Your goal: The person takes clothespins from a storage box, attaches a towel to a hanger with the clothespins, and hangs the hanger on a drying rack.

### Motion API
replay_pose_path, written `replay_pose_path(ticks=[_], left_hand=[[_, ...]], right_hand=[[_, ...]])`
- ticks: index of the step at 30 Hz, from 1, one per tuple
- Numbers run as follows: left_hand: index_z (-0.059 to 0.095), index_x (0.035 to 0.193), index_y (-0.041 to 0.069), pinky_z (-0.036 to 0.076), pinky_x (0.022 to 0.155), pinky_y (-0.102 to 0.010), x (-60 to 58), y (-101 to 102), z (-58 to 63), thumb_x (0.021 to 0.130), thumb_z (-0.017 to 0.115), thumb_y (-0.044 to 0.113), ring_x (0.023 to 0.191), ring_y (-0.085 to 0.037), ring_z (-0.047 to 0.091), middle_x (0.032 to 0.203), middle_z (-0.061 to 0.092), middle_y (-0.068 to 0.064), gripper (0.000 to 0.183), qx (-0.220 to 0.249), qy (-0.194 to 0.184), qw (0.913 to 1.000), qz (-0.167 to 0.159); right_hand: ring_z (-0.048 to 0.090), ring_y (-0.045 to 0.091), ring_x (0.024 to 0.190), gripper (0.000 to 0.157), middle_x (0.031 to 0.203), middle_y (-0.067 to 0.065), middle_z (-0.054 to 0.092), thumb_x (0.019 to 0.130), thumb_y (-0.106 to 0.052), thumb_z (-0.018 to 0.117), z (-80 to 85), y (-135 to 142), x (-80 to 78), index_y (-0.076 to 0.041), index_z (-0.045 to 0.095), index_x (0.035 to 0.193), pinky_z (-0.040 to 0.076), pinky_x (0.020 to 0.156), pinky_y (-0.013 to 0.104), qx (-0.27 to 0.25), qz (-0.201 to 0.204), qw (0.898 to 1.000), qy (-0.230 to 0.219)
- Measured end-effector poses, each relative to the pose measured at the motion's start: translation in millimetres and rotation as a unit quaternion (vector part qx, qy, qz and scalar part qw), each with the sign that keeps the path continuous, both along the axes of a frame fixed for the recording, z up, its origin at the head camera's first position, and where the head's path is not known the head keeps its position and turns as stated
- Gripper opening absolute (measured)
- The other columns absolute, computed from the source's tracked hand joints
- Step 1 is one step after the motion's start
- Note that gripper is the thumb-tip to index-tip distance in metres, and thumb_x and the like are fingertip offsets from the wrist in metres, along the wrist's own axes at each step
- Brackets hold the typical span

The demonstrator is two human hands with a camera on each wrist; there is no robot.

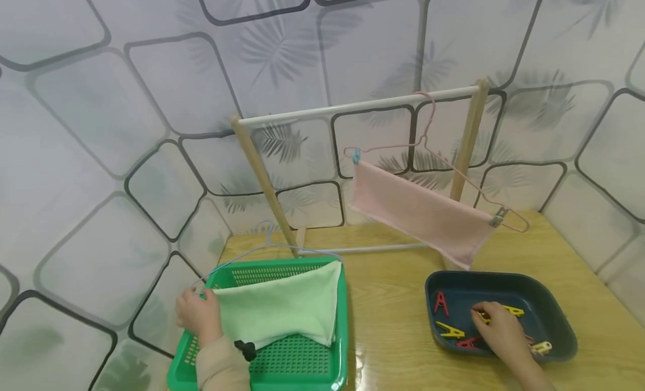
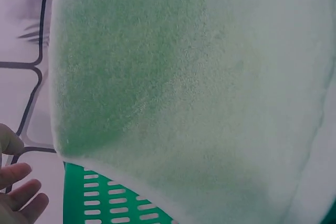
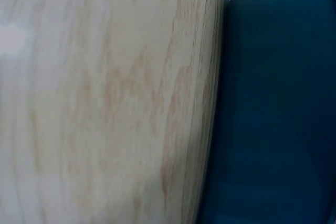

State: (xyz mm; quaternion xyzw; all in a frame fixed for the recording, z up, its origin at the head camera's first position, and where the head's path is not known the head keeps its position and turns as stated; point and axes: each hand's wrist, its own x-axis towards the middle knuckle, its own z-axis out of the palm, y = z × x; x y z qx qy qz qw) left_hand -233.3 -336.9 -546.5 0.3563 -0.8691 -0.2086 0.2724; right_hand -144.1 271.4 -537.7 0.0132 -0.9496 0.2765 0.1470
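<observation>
My left hand (image 1: pixel 197 315) grips the left end of a light blue clothes hanger (image 1: pixel 242 255), beside a corner of a pale green towel (image 1: pixel 282 304). A small light blue clip shows by the thumb. The towel droops over a green basket (image 1: pixel 344 324); it fills most of the left wrist view, where bent fingers (image 2: pixel 34 205) show at lower left. Inside a dark blue basin (image 1: pixel 504 278), my right hand (image 1: pixel 504 326) pinches a yellow clothespin (image 1: pixel 485 318), mostly covered by the fingers. Red clothespins (image 1: pixel 441 303) and another yellow clothespin (image 1: pixel 450 330) lie nearby.
A drying rack with a white rail (image 1: pixel 353 106) and wooden posts (image 1: pixel 262 178) stands at the back. From it hangs a pink hanger (image 1: pixel 423 142) with a clipped pink towel (image 1: pixel 418 209). The wooden table (image 1: pixel 388 301) meets patterned walls.
</observation>
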Motion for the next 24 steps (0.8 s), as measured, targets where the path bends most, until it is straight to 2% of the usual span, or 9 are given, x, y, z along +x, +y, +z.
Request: replay_pose_path(ticks=[2, 5, 7, 10, 12, 15, 19, 21, 24], left_hand=[[0.038, 0.113, 0.004, 0.020, 0.072, -0.050, 6.3, 7, 9.7, 0.079, 0.040, 0.029, 0.096, -0.033, 0.031, 0.106, 0.036, -0.018, 0.042, -0.004, -0.038, 0.9992, 0.009], [0.038, 0.110, -0.003, 0.021, 0.071, -0.051, 24.6, 29, 44.1, 0.079, 0.041, 0.027, 0.094, -0.036, 0.030, 0.103, 0.035, -0.022, 0.043, 0.026, -0.076, 0.9967, 0.001], [0.038, 0.107, -0.006, 0.022, 0.070, -0.051, 33.0, 40, 60.1, 0.080, 0.039, 0.027, 0.091, -0.038, 0.030, 0.101, 0.034, -0.024, 0.042, 0.036, -0.095, 0.9949, -0.001], [0.039, 0.100, -0.009, 0.023, 0.068, -0.052, 40.8, 50, 72.2, 0.081, 0.035, 0.028, 0.085, -0.039, 0.034, 0.095, 0.036, -0.025, 0.042, 0.049, -0.102, 0.9936, -0.001], [0.041, 0.097, -0.007, 0.024, 0.066, -0.052, 39.3, 49, 68.1, 0.081, 0.034, 0.028, 0.082, -0.039, 0.038, 0.093, 0.040, -0.024, 0.039, 0.051, -0.105, 0.9932, 0.006], [0.043, 0.096, -0.002, 0.025, 0.064, -0.050, 30.9, 36, 48.5, 0.082, 0.033, 0.030, 0.078, -0.036, 0.042, 0.090, 0.045, -0.021, 0.037, 0.037, -0.128, 0.9910, 0.017], [0.041, 0.104, 0.003, 0.024, 0.065, -0.051, 12.3, 10, 7.4, 0.082, 0.028, 0.038, 0.081, -0.036, 0.042, 0.095, 0.046, -0.019, 0.043, 0.014, -0.153, 0.9878, 0.025], [0.040, 0.106, 0.002, 0.021, 0.066, -0.053, 6.0, 2, -6.1, 0.082, 0.026, 0.040, 0.082, -0.038, 0.041, 0.096, 0.045, -0.021, 0.047, 0.015, -0.145, 0.9890, 0.027], [0.040, 0.108, 0.003, 0.021, 0.066, -0.054, 5.5, 0, -8.4, 0.082, 0.026, 0.040, 0.083, -0.038, 0.041, 0.098, 0.045, -0.021, 0.047, 0.014, -0.145, 0.9890, 0.024]], right_hand=[[0.050, 0.019, 0.060, 0.009, 0.071, 0.005, 0.053, 0.068, -0.014, 0.058, 0.2, 0, 0.3, -0.007, 0.059, 0.073, 0.039, 0.048, 0.034, 0.002, 0.000, 1.000, -0.005], [0.050, 0.019, 0.060, 0.009, 0.071, 0.005, 0.053, 0.068, -0.014, 0.058, -0.3, 0, 0.3, -0.007, 0.059, 0.073, 0.039, 0.049, 0.035, 0.008, 0.001, 1.000, -0.008], [0.050, 0.019, 0.058, 0.008, 0.069, 0.005, 0.052, 0.068, -0.015, 0.058, -1.1, 0, 0.0, -0.008, 0.059, 0.071, 0.039, 0.048, 0.035, 0.014, 0.000, 1.000, -0.003], [0.049, 0.018, 0.057, 0.007, 0.068, 0.004, 0.052, 0.067, -0.015, 0.059, -2.3, 0, -1.1, -0.009, 0.059, 0.069, 0.038, 0.047, 0.034, 0.023, 0.002, 1.000, 0.006], [0.048, 0.017, 0.056, 0.006, 0.068, 0.004, 0.052, 0.066, -0.015, 0.059, -2.7, 0, -1.8, -0.009, 0.059, 0.069, 0.037, 0.046, 0.034, 0.029, 0.006, 1.000, -0.005], [0.048, 0.017, 0.057, 0.009, 0.069, 0.002, 0.051, 0.067, -0.018, 0.059, -2.5, 1, -3.0, -0.010, 0.058, 0.072, 0.036, 0.044, 0.034, 0.039, 0.019, 0.998, -0.054], [0.049, 0.019, 0.061, 0.018, 0.071, 0.001, 0.051, 0.068, -0.026, 0.058, -2.1, 2, -4.5, -0.011, 0.057, 0.077, 0.036, 0.044, 0.036, 0.047, 0.045, 0.990, -0.126], [0.050, 0.021, 0.065, 0.022, 0.074, 0.002, 0.053, 0.068, -0.030, 0.058, -2.8, 2, -5.3, -0.011, 0.056, 0.079, 0.037, 0.047, 0.039, 0.047, 0.056, 0.987, -0.142], [0.051, 0.023, 0.069, 0.029, 0.077, 0.004, 0.054, 0.069, -0.032, 0.057, -4.9, 2, -6.9, -0.008, 0.056, 0.084, 0.039, 0.053, 0.041, 0.044, 0.071, 0.986, -0.147]])
